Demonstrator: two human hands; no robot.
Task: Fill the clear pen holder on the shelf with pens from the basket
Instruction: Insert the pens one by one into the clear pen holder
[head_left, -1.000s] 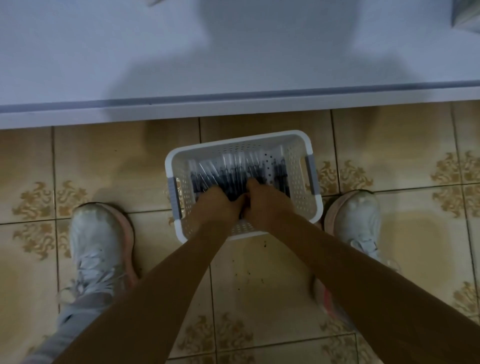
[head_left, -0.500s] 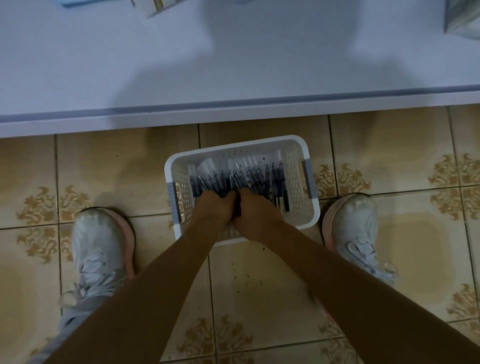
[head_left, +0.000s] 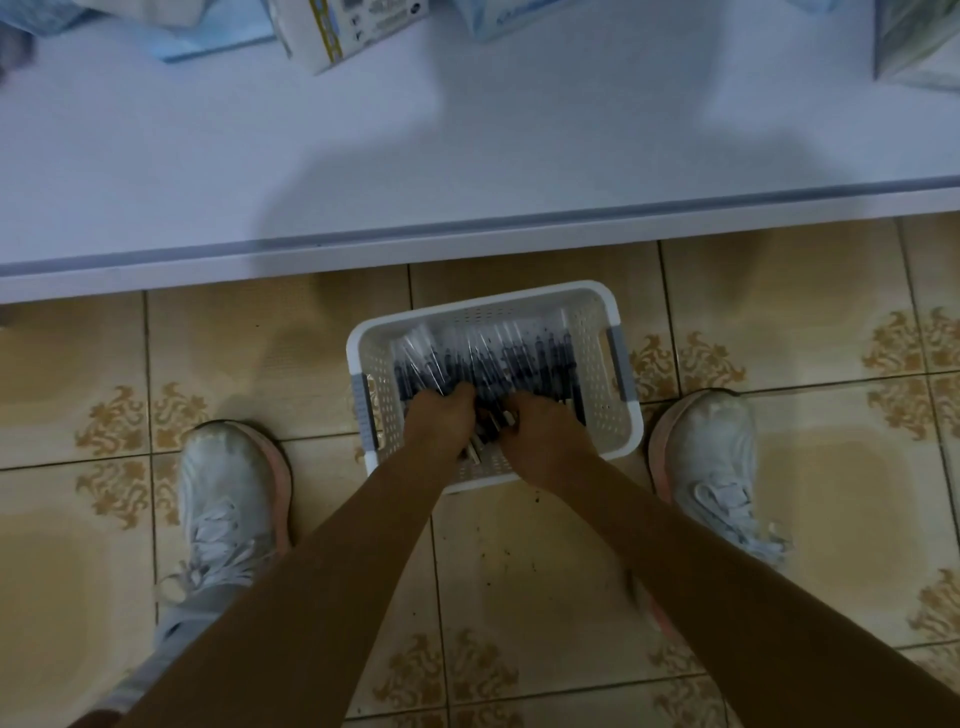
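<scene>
Progress check: barely started, going by what shows. No clear pen holder anywhere in view, so can't say how full or empty. Nothing pen-like up on the white shelf (head_left: 363, 156) either, just a few boxes (head_left: 358, 26) along the back, cut off by the frame. So pretty much the whole job left: lifting a bunch out, getting it up to the shelf, dropping it into the holder, probably repeating a few times.

Down on the floor tiles (head_left: 779, 312): white plastic basket (head_left: 615, 332) with holes in the walls and grey handles, parked just in front of the shelf edge, between two white shoes (head_left: 228, 488). Loaded with pens (head_left: 519, 358), dark barrels with clear tops, mostly lying side by side and pointing toward the shelf. Plenty in there, far half well covered, bare mesh showing at the near end.

Left hand (head_left: 439, 421) and right hand (head_left: 545, 441) both down in the near end of the basket, close together but not quite touching, fingers curled round the pen ends. Reads as a grab on a bundle with each hand, a couple of pale pen ends poking out in the gap between. Can't tell how many in each fist, too dark and blurry.

Probably worth a firm squeeze before lifting, round barrels likely to slide out of a loose bunch.
</scene>
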